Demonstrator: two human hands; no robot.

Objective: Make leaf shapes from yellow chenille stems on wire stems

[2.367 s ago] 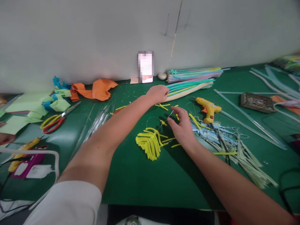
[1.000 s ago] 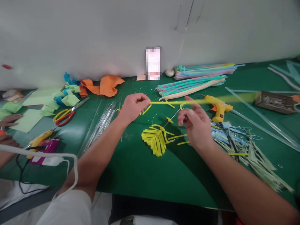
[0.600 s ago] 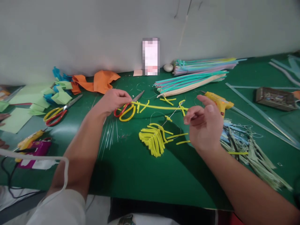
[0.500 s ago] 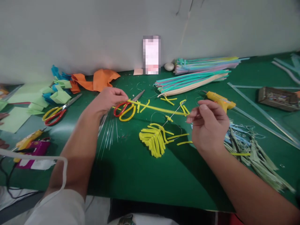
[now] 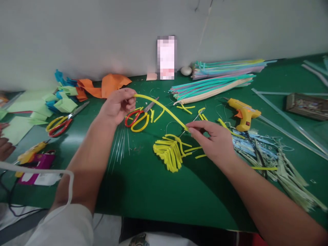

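A long yellow pipe cleaner point(image 5: 161, 109) arcs between my two hands above the green table point(image 5: 153, 191). My left hand point(image 5: 116, 105) pinches its left end, raised a little over the red-and-yellow scissors point(image 5: 137, 118). My right hand point(image 5: 214, 141) pinches its right end low, beside a thin wire stem and just above a bundle of folded yellow pipe-cleaner pieces point(image 5: 169, 153). Short yellow offcuts point(image 5: 187, 108) lie scattered behind the bundle.
A yellow glue gun point(image 5: 243, 111) lies right of my right hand, by a heap of pale strips point(image 5: 276, 160). Coloured pipe-cleaner stacks point(image 5: 217, 80) line the wall. Thin wires point(image 5: 120, 141), another pair of scissors point(image 5: 63, 122), paper scraps point(image 5: 66, 104) and another person's hand point(image 5: 5, 147) are left.
My left hand pulled a yellow pipe cleaner from the stack and drew it left. My right hand took its other end and lowered it to the bundle, bending it into an arc.
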